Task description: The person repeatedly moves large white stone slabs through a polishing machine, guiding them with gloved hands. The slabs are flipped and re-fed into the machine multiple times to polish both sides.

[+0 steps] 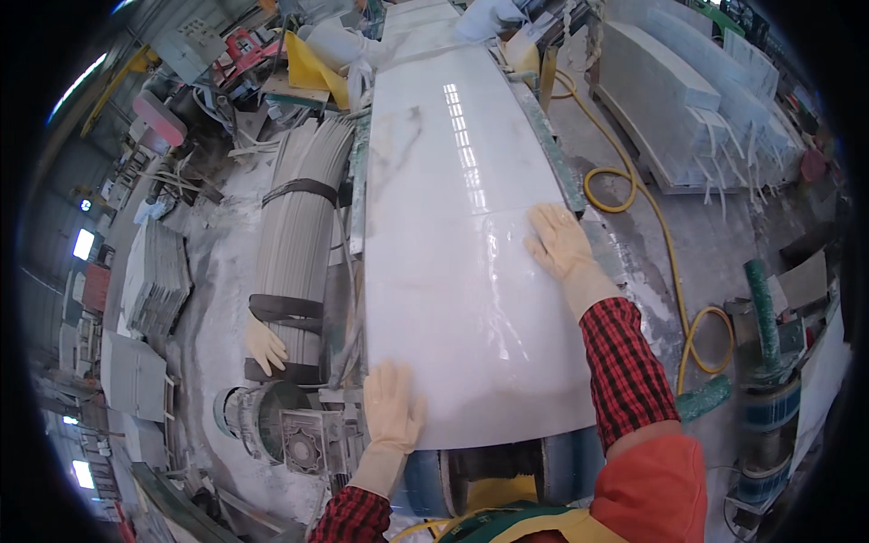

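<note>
A long, glossy white stone slab [444, 299] with faint grey and tan veining stretches away in front of me. My left hand [391, 407], in a cream rubber glove, rests at the slab's near left edge with its fingers pointing away from me. Farther off, my right hand [557, 242], gloved alike, lies on the slab's right edge, fingers extended toward the middle. Both hands are open and grip nothing. The slab's near end reaches over blue rollers [425, 484] close to my body.
Left of the slab lies a strapped bundle of grey strips [294, 217], a loose cream glove [265, 344] by its near end, then a motor [303, 441]. A yellow hose [665, 226] curls over the floor at right. Stacked pale slabs [656, 100] stand beyond it.
</note>
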The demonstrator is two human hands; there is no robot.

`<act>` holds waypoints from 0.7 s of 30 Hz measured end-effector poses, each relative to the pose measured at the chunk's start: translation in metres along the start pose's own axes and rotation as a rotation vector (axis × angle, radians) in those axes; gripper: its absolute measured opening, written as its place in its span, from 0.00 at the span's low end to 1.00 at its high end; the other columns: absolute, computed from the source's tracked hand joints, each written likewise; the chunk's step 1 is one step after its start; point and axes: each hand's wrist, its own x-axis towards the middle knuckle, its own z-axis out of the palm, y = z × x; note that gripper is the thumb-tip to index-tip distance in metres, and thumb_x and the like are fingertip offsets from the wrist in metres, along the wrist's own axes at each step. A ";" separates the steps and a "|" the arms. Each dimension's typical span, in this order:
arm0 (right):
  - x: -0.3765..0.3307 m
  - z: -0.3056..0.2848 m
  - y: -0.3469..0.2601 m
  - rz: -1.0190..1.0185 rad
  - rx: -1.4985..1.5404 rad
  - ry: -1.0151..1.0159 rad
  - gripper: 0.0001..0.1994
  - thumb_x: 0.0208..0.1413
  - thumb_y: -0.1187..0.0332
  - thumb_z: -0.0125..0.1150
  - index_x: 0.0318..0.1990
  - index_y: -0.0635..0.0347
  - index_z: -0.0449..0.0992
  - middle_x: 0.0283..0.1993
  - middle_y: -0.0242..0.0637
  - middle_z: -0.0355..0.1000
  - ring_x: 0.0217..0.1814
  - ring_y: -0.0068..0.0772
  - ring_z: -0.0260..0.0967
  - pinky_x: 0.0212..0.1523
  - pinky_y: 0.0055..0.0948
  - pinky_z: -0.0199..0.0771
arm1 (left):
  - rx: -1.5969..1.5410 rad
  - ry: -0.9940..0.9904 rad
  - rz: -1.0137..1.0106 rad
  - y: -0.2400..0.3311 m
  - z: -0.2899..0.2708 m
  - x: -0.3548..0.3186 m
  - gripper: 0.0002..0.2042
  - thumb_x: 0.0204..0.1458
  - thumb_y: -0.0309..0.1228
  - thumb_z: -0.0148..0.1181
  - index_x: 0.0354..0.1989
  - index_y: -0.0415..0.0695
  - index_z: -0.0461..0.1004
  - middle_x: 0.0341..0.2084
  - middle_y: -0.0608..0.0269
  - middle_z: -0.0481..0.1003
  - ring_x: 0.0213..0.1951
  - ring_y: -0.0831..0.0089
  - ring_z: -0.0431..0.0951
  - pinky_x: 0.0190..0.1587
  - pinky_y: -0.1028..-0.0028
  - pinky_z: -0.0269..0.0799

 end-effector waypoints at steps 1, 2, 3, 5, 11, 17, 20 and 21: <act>0.011 -0.002 0.001 0.000 0.014 -0.002 0.31 0.69 0.51 0.57 0.74 0.59 0.69 0.80 0.49 0.64 0.84 0.53 0.57 0.85 0.49 0.53 | 0.001 -0.009 0.005 0.000 -0.005 0.000 0.33 0.61 0.42 0.65 0.73 0.40 0.70 0.73 0.30 0.65 0.73 0.27 0.61 0.77 0.37 0.53; 0.015 0.000 0.005 0.011 0.007 0.002 0.31 0.70 0.50 0.56 0.74 0.59 0.69 0.80 0.49 0.64 0.84 0.52 0.57 0.86 0.49 0.52 | -0.015 -0.028 0.003 0.002 -0.009 0.003 0.33 0.61 0.42 0.65 0.73 0.40 0.70 0.73 0.30 0.65 0.73 0.26 0.61 0.77 0.37 0.53; 0.016 0.002 0.007 0.025 0.001 0.005 0.32 0.71 0.50 0.56 0.75 0.59 0.68 0.80 0.49 0.64 0.85 0.52 0.56 0.87 0.48 0.51 | -0.031 -0.048 0.003 0.003 -0.014 0.006 0.33 0.61 0.42 0.65 0.73 0.40 0.70 0.73 0.30 0.65 0.73 0.26 0.61 0.77 0.37 0.52; 0.018 -0.001 0.002 0.061 0.001 -0.001 0.32 0.72 0.50 0.56 0.75 0.62 0.69 0.80 0.50 0.65 0.84 0.52 0.58 0.87 0.47 0.52 | -0.078 -0.067 -0.018 0.010 -0.020 0.007 0.33 0.61 0.42 0.65 0.73 0.40 0.70 0.73 0.30 0.65 0.73 0.25 0.61 0.77 0.37 0.52; -0.043 -0.002 -0.023 0.128 -0.052 0.049 0.35 0.72 0.49 0.55 0.75 0.69 0.68 0.78 0.57 0.67 0.83 0.56 0.60 0.86 0.49 0.54 | -0.022 -0.086 -0.010 0.006 -0.017 0.003 0.33 0.60 0.41 0.66 0.74 0.42 0.70 0.74 0.32 0.64 0.74 0.28 0.61 0.78 0.38 0.51; -0.175 -0.034 -0.079 0.118 -0.013 0.086 0.38 0.71 0.48 0.52 0.77 0.71 0.65 0.81 0.60 0.63 0.84 0.59 0.57 0.86 0.53 0.49 | 0.058 -0.007 -0.007 0.004 -0.002 -0.003 0.31 0.61 0.43 0.65 0.73 0.47 0.72 0.74 0.38 0.66 0.75 0.36 0.61 0.78 0.39 0.51; -0.232 -0.055 -0.103 0.174 -0.016 0.006 0.38 0.70 0.49 0.53 0.77 0.71 0.65 0.80 0.60 0.63 0.83 0.61 0.58 0.86 0.54 0.50 | 0.093 0.024 -0.024 0.007 0.001 -0.005 0.30 0.61 0.44 0.64 0.72 0.49 0.72 0.74 0.44 0.67 0.75 0.42 0.62 0.78 0.39 0.52; -0.246 -0.060 -0.109 0.139 -0.055 0.061 0.35 0.69 0.51 0.55 0.74 0.71 0.67 0.78 0.59 0.66 0.82 0.60 0.59 0.84 0.55 0.52 | 0.096 0.029 -0.030 0.008 0.002 -0.006 0.30 0.61 0.44 0.64 0.72 0.49 0.72 0.74 0.45 0.67 0.75 0.43 0.62 0.78 0.39 0.52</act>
